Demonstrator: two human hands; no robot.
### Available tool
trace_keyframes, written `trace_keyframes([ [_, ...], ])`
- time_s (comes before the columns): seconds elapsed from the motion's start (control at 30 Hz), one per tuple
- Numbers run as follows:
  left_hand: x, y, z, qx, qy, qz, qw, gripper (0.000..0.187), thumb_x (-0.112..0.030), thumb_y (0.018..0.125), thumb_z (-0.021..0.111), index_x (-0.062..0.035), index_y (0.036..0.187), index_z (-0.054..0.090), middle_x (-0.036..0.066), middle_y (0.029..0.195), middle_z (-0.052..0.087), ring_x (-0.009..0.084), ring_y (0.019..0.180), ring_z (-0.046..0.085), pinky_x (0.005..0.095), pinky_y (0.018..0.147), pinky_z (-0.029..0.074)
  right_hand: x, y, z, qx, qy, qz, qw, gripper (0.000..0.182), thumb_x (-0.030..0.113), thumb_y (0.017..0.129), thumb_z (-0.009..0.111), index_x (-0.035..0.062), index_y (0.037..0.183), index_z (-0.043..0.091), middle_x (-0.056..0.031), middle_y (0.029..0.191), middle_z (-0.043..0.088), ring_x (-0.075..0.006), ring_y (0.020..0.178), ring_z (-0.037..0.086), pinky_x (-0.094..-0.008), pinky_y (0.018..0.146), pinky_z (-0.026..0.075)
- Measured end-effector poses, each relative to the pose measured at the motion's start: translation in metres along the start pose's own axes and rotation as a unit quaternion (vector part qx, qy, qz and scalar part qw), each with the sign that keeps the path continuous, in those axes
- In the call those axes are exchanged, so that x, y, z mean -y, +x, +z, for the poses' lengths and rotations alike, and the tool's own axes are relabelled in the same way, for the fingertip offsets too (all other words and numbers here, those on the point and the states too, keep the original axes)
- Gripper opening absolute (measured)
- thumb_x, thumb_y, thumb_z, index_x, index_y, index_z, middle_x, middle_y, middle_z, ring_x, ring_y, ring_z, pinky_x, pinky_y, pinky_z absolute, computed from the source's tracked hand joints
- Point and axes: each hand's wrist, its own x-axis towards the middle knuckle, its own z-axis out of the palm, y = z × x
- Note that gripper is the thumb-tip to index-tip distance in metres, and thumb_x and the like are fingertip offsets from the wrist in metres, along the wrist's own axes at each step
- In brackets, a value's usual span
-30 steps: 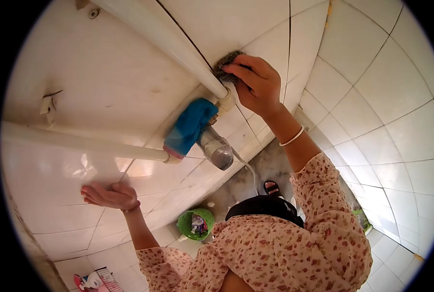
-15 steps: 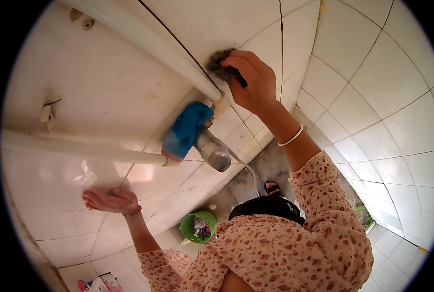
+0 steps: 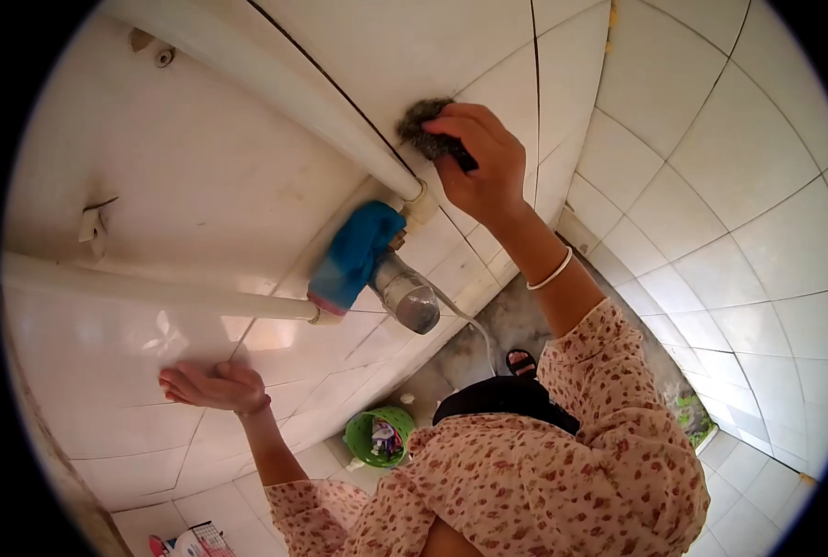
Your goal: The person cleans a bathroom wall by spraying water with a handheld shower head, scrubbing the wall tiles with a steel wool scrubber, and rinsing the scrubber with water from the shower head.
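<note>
My right hand [image 3: 488,162] grips a dark grey steel wool scrubber [image 3: 423,128], its fingers bent round it. The scrubber touches the white wall tiles just beyond the end of the upper white pipe [image 3: 339,130]. Lower on the left, my left hand [image 3: 214,385] rests near or against the glossy tiled wall, palm up with fingers stretched out and nothing in it. Between the hands, a blue cloth [image 3: 353,251] hangs over the pipe fittings, and a clear plastic bottle [image 3: 409,295] sits below it.
A green basket [image 3: 351,436] with small items stands on the floor [image 3: 511,311] by the wall. A thin pale hose [image 3: 477,327] runs down from the bottle area. The lower white pipe [image 3: 172,286] crosses the wall, and a hook [image 3: 93,223] sticks out above it.
My right hand and the scrubber have shifted slightly downward along the tiles. My left hand has barely moved.
</note>
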Motion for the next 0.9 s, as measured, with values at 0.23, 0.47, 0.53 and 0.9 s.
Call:
trace_keyframes([
  [0.23, 0.001, 0.000, -0.002, 0.003, 0.004, -0.004, 1.000, 0.052, -0.023, 0.103, 0.033, 0.0038, 0.148, 0.035, 0.023, 0.158, 0.028, 0.0375, 0.148, 0.025, 0.0514, 0.121, 0.013, -0.077, 0.036, -0.044, -0.107, 0.007, 0.275, 0.955, 0.018, 0.004, 0.081, 0.074, 0.0036, 0.098, 0.069, -0.0063, 0.093, 0.069, -0.0191, 0.079, 0.065, -0.0295, 0.069, 0.053],
  [0.47, -0.002, 0.000, -0.002, 0.004, -0.002, -0.011, 1.000, 0.052, -0.024, 0.103, 0.034, 0.0040, 0.148, 0.035, 0.023, 0.158, 0.028, 0.0381, 0.148, 0.025, 0.0523, 0.121, 0.012, -0.004, -0.025, -0.003, 0.034, 0.064, 0.040, 0.997, 0.034, -0.011, 0.064, 0.065, 0.0067, 0.093, 0.071, -0.0099, 0.101, 0.067, -0.0280, 0.086, 0.067, -0.0315, 0.074, 0.055],
  [0.53, -0.001, 0.000, -0.001, 0.003, -0.003, -0.011, 1.000, 0.053, -0.024, 0.103, 0.034, 0.0041, 0.148, 0.035, 0.023, 0.158, 0.028, 0.0382, 0.148, 0.025, 0.0524, 0.121, 0.012, -0.017, -0.031, -0.008, 0.056, 0.026, -0.005, 0.998, 0.035, -0.012, 0.063, 0.066, 0.0074, 0.092, 0.071, -0.0093, 0.101, 0.067, -0.0263, 0.083, 0.068, -0.0314, 0.071, 0.056],
  [0.9, -0.003, 0.000, -0.003, 0.006, 0.000, -0.009, 1.000, 0.053, -0.023, 0.103, 0.031, 0.0045, 0.148, 0.034, 0.025, 0.158, 0.027, 0.0386, 0.149, 0.022, 0.0523, 0.122, 0.010, 0.002, -0.018, -0.001, 0.074, 0.038, -0.033, 0.996, 0.031, -0.010, 0.065, 0.066, 0.0061, 0.091, 0.072, -0.0096, 0.101, 0.067, -0.0266, 0.084, 0.068, -0.0314, 0.073, 0.056],
])
